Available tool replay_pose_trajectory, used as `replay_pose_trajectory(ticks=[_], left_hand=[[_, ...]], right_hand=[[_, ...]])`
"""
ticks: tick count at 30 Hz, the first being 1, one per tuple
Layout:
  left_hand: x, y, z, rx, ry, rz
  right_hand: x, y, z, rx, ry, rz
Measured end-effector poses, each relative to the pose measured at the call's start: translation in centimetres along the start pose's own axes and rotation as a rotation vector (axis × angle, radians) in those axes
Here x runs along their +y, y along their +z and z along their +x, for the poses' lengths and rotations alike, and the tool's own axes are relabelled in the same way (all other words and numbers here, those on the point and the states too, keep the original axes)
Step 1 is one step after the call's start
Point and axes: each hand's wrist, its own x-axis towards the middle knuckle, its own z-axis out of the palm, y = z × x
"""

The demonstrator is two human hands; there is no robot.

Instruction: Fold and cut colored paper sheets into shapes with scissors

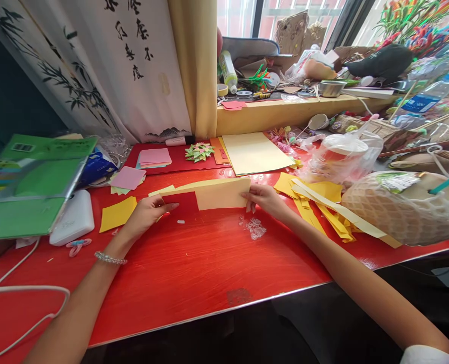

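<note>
A pale yellow sheet of paper [216, 193] lies partly folded on the red table [194, 273]. My right hand [264, 198] pinches its lower right corner. My left hand [148, 212] rests flat on the table at the sheet's left end, fingers stretched out toward it, a bead bracelet on the wrist. A yellow paper square [117, 213] lies just left of that hand. Small scraps of clear tape [255, 228] lie below the sheet.
A green folder [31, 187] and a white box [73, 217] sit at the left, with a white cable [23, 293]. Pink paper [154, 156], a folded paper star [199, 151], a cream sheet [254, 151], yellow strips [322, 207] and bagged items [402, 207] crowd the back and right.
</note>
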Motion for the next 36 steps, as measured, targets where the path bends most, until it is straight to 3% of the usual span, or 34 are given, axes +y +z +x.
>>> replay_pose_trajectory(ticks=[10,18,26,28,30,33,36], left_hand=[[0.2,0.0,-0.1,-0.082,0.021,-0.078],[-0.1,-0.3,-0.2,-0.136,0.033,-0.157],[0.7,-0.1,-0.3,-0.176,-0.148,-0.270],[0.7,-0.1,-0.3,-0.170,-0.181,-0.307],[0.7,-0.2,-0.2,-0.143,-0.212,-0.335],[0.5,-0.4,0.0,-0.082,-0.225,-0.374],[0.4,-0.5,0.2,0.005,-0.190,-0.401]], right_hand=[[0.5,-0.3,0.1,-0.006,0.007,0.014],[0.0,-0.5,-0.1,0.045,-0.018,-0.101],[-0.7,-1.1,-0.2,0.077,0.033,0.094],[-0.5,-1.4,0.0,0.153,0.018,0.018],[-0.1,-1.6,0.1,0.213,-0.032,-0.194],[0.7,-1.5,0.2,0.164,-0.132,-0.600],[1.0,-1.2,0.2,0.127,-0.150,-0.788]])
